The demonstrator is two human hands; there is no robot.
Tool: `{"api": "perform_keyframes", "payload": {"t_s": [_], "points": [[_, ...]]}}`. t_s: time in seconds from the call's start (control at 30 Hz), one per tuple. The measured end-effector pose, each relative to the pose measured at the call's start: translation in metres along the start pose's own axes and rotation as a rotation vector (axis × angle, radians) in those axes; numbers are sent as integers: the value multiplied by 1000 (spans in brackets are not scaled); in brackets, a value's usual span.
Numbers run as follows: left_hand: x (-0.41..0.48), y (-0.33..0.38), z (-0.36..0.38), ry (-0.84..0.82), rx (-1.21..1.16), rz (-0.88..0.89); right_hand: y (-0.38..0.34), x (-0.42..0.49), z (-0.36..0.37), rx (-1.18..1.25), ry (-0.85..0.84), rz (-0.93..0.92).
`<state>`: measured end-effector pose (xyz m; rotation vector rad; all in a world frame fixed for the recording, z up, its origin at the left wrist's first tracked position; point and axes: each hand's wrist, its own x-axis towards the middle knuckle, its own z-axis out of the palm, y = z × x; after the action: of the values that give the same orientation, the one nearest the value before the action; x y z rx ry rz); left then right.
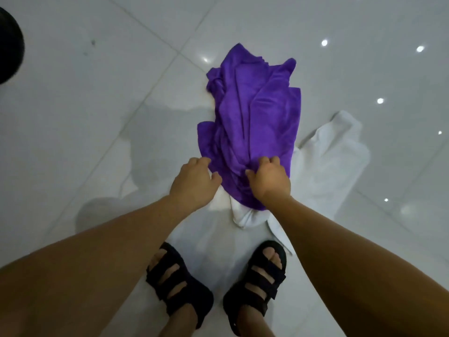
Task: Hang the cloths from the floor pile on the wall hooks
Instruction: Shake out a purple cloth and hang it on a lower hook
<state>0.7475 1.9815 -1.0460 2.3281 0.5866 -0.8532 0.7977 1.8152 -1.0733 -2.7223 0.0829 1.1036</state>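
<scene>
We're looking straight down at floor [73, 98]: large glossy white tiles, slightly marbled. Thin grey grout lines [155, 35] run diagonally and cross at far centre; another pair meets on the right. Several small bright spots [324, 43] are scattered over the far and right tiles, which we read as lamps reflected in the gloss. A soft grey shadow [148, 142] with blurred edges lies left of centre. There are a couple of dark specks [93, 42] on the far left tile. A dark rounded object [9, 45] cuts in at the far left edge and we can't identify it. Light is dim, cool and even.
</scene>
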Motion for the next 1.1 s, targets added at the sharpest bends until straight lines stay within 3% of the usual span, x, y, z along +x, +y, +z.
{"api": "perform_keyframes", "payload": {"t_s": [0.23, 0.43, 0.6, 0.8, 0.93, 1.03, 1.1], "points": [[3, -14, 13, 0, -29, -31, 9, 27, 16, -16, 76, 14], [-35, 16, -39, -19, -62, -3, -12, -37, -55, 593, 254, 21], [-89, 67, -124, -14, -103, 67, -59, -112, -157, 944, 341, -23], [-176, 137, -248, -55, -254, 321, -121, -218, -286, 1201, 40, -190], [-243, 162, -331, -89, -327, 370, -149, -286, -367, 1303, -240, -275], [-297, 168, -389, -90, -406, 393, -171, -336, -416, 1249, -302, -368], [-331, 169, -425, 48, -499, 385, -190, -368, -437, 1249, -296, -442]]}}
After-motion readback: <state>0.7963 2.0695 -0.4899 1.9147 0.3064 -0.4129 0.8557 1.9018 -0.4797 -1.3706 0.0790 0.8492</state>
